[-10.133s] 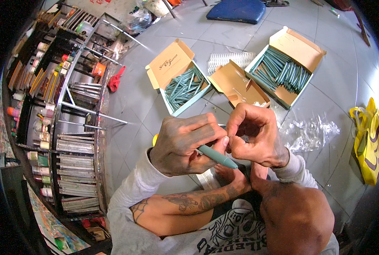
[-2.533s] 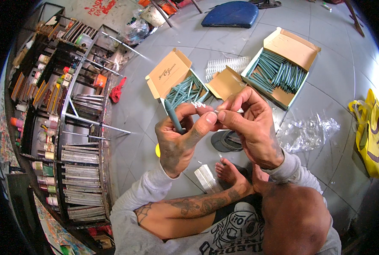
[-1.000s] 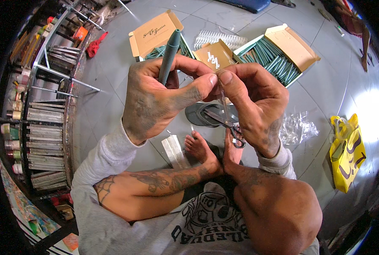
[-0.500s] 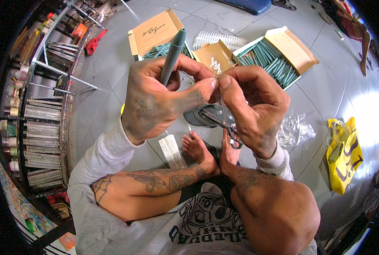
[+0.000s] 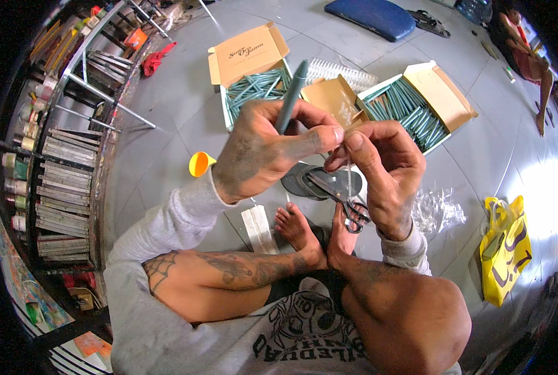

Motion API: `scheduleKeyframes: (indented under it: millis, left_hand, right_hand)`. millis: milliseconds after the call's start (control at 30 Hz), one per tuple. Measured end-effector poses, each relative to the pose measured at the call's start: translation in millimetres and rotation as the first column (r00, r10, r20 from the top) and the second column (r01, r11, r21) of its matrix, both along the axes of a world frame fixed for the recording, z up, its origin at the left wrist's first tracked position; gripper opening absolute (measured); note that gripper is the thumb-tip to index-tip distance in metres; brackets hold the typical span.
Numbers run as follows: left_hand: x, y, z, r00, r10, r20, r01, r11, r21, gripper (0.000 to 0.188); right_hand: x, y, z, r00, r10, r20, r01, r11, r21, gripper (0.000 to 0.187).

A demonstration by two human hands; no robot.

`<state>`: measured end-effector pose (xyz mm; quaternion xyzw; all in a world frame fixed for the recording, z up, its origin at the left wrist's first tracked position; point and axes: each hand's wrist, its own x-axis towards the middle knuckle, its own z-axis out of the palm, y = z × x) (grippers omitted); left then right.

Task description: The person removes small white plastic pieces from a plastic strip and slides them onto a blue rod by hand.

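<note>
My left hand (image 5: pixel 254 150) is closed around a dark green, pen-like tapered tube (image 5: pixel 292 97), which stands up between thumb and index finger. Its thumb and fingertips also meet those of my right hand (image 5: pixel 388 165) in a pinch. From that pinch a thin clear strip (image 5: pixel 349 178) hangs down, with the right fingers closed on it. What lies right between the fingertips is too small to make out. Below the hands, black-handled scissors (image 5: pixel 356 217) lie across a dark sandal (image 5: pixel 296 182) by my feet.
Ahead are two cardboard boxes (image 5: pixel 247 53) (image 5: pixel 444 94) of green tubes, a smaller box (image 5: pixel 329 97) and a clear ridged plastic piece (image 5: pixel 347 75). A yellow cup (image 5: pixel 201 164) lies left; crumpled clear plastic (image 5: pixel 440 209) and a yellow bag (image 5: pixel 505 259) are right. A rack (image 5: pixel 72 178) stands left.
In the picture, both hands and the floor things sit lower as the view shifts. The hands stay pinched together, and the green tube stays in the left. The yellow cup shows more fully.
</note>
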<state>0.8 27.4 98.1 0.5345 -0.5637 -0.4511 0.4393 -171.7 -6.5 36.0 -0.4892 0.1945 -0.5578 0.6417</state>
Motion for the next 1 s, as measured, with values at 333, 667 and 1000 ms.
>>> scheduleKeyframes:
  millis: [333,667,1000]
  left_hand:
    - [12.7,-8.2,-19.2,0.795,0.138,-0.591,0.129,0.913,0.386,0.045]
    - [-25.0,2.2,-60.9,0.786,0.029,-0.618,0.337,0.817,0.468,0.055]
    - [4.2,-9.3,-30.0,0.561,-0.601,0.569,0.43,0.799,0.42,0.063]
  right_hand:
    - [7.2,-6.5,-0.3,0.968,-0.242,0.067,0.238,0.801,-0.55,0.018]
    - [14.1,-0.4,27.2,0.965,-0.106,0.241,0.131,0.988,-0.088,0.017]
    - [-17.0,-11.7,27.3,0.893,0.098,0.44,-0.242,0.927,0.285,0.022]
